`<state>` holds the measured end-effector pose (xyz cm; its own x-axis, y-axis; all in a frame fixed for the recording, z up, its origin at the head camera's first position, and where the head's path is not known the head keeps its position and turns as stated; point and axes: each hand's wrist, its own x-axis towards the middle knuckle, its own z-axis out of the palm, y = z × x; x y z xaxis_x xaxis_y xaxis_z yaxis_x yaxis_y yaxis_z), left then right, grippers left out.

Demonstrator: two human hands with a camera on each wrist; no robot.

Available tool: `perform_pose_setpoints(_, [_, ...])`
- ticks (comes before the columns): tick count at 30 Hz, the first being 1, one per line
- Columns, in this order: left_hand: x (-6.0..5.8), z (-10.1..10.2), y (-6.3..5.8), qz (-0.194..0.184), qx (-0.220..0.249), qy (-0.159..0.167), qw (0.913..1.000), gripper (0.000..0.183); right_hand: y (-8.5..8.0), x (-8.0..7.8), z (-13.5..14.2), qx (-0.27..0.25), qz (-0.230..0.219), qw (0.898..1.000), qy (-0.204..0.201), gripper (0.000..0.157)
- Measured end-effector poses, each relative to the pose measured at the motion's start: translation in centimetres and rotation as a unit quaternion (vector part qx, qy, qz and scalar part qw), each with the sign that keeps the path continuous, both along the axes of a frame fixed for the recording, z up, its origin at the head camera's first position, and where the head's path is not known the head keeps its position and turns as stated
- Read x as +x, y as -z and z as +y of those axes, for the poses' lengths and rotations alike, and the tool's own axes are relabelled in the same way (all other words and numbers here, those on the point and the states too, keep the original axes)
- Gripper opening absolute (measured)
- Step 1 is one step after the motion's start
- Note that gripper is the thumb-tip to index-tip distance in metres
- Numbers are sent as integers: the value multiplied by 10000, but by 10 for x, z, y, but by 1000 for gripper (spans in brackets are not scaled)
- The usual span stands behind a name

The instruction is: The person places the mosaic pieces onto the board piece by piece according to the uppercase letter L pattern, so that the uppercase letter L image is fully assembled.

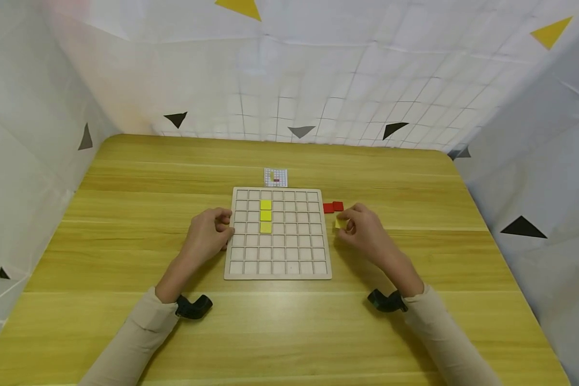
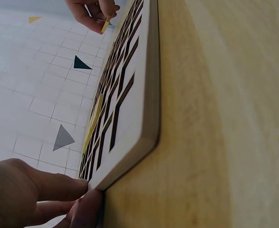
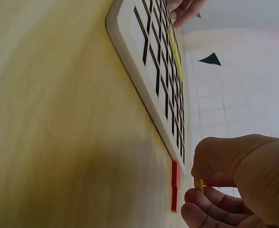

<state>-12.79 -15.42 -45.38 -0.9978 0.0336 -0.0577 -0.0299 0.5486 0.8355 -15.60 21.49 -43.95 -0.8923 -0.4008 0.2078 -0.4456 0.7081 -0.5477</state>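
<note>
A pale wooden grid board (image 1: 291, 253) lies flat on the table, with three yellow square tiles (image 1: 266, 215) in one column of its upper cells. At the board's left edge, my left hand (image 1: 206, 234) pinches the rim between thumb and fingers, as the left wrist view shows. My right hand (image 1: 365, 231), just off the board's right side, holds another yellow tile (image 3: 199, 184) between thumb and fingertips. Two red square tiles (image 1: 328, 208) lie on the table beside the board's upper right edge, close to the right hand.
A small printed card (image 1: 282, 174) showing a grid with yellow and red marks lies behind the board. The wooden table (image 1: 280, 332) reaches back to white cloth walls (image 1: 313, 69) with coloured triangles. A dark curved device (image 1: 194, 307) sits at each wrist.
</note>
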Motion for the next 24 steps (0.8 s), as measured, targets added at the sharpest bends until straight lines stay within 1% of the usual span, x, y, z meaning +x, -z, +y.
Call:
perform_pose_setpoints(8, [1, -1, -1, -23, -19, 11, 10000, 40, -1, 8, -16, -65, 210, 9993, -306, 25])
perform_pose_setpoints(16, [2, -1, -1, -24, 38, 28, 10000, 40, -4, 13, -34, -214, 171, 9982, -538, 27])
perform_pose_setpoints(24, [1, -1, -1, -10, 11, 20, 10000, 40, -3, 16, -56, -53, 328, 9961, -822, 24])
